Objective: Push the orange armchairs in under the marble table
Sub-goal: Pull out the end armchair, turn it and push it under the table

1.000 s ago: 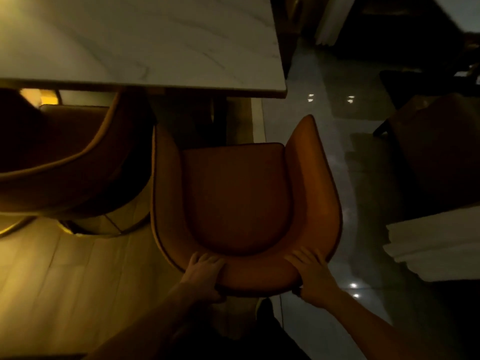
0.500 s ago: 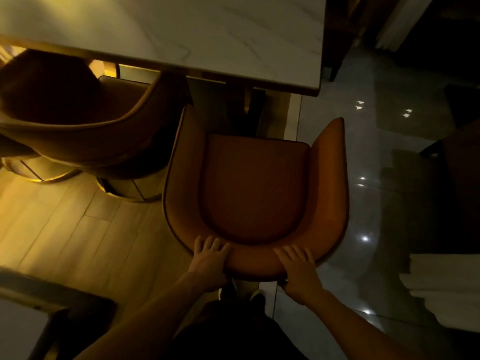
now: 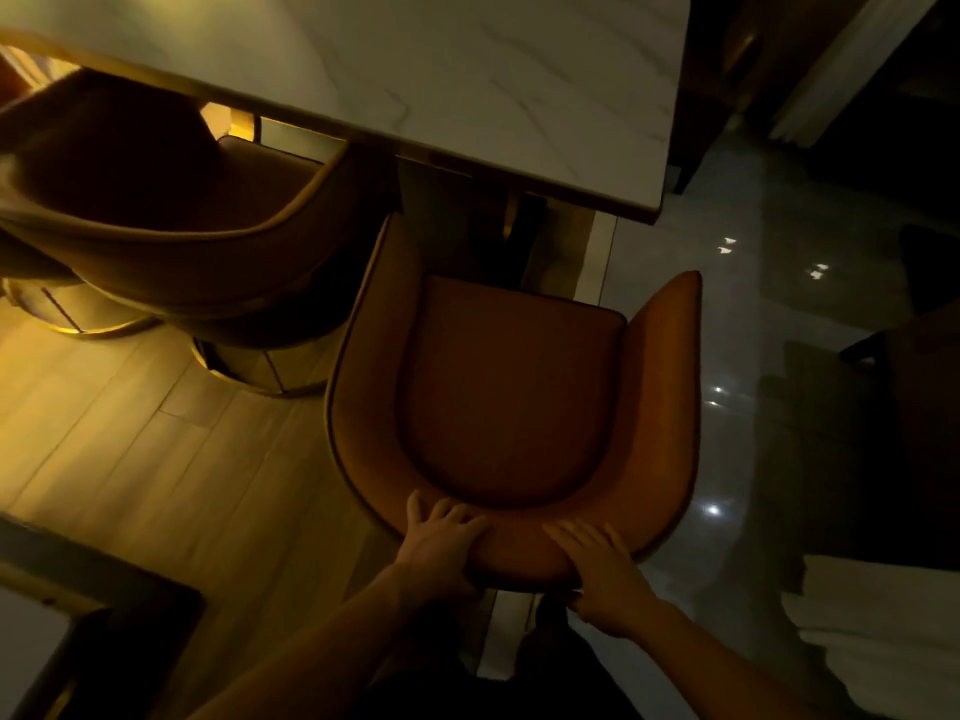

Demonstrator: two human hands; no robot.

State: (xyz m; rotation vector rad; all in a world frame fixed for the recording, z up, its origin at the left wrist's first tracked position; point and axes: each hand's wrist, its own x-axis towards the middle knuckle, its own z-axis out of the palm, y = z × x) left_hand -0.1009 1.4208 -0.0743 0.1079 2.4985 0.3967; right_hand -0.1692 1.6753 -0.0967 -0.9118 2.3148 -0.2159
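Dimly lit: the room was dark, with a warm yellow glow on one side.
Left hand [image 3: 441, 548]: it gripped the curved back of the orange armchair [image 3: 514, 407], fingers [image 3: 447, 511] draped over the top edge toward the seat, thumb hidden below the rim.
Right hand [image 3: 602, 574]: it rested on the same backrest, just beside the left hand, fingers [image 3: 576, 537] spread and laid fairly flat over the top; the thumb seemed tucked under the back edge, though the shadow made that hard to tell.
Orange armchair: it stood directly ahead of both sets of fingers, seat cushion just beyond the fingertips, its two arms reaching away toward the marble desk [image 3: 467, 85]. The tip of the arm on the left-hand side sat at the desk edge; the arm on the right-hand side ended short of the desk corner and outside it.
Marble desk: well beyond the fingers, its near edge crossing the view at a slant.
Second armchair [image 3: 171, 226]: it stood away from the left fingers, on their outer side, its front tucked partly under the desk, on a round gold base [image 3: 260, 371].
Floor: wooden planks [image 3: 156, 459] lay to the outside of the left fingers, glossy tiles [image 3: 737, 304] with light spots to the outside of the right fingers.
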